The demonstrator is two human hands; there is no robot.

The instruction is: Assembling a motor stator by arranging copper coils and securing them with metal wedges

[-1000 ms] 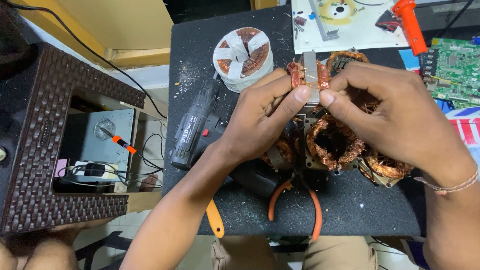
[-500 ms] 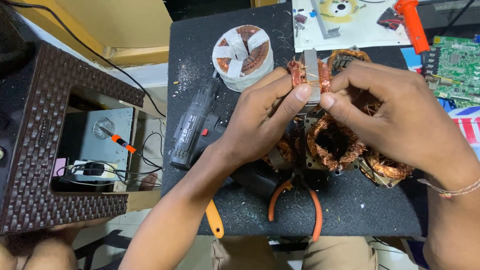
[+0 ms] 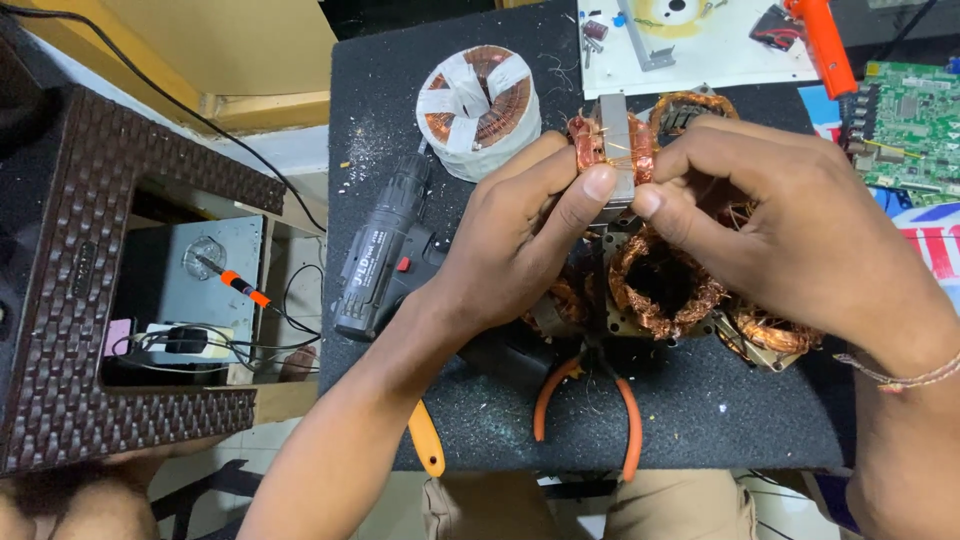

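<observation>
Both hands, left hand (image 3: 520, 235) and right hand (image 3: 780, 230), pinch the stator (image 3: 612, 150). Looks heavy and stiff; copper windings seem fragile, so I'd grip the steel core.

Both arms bare, no sleeves in view. Right hand (image 3: 790, 225) has a thin braided thread band, reddish-beige, at the wrist; left hand (image 3: 510, 250) wears nothing. Khaki trousers at bottom edge.
</observation>
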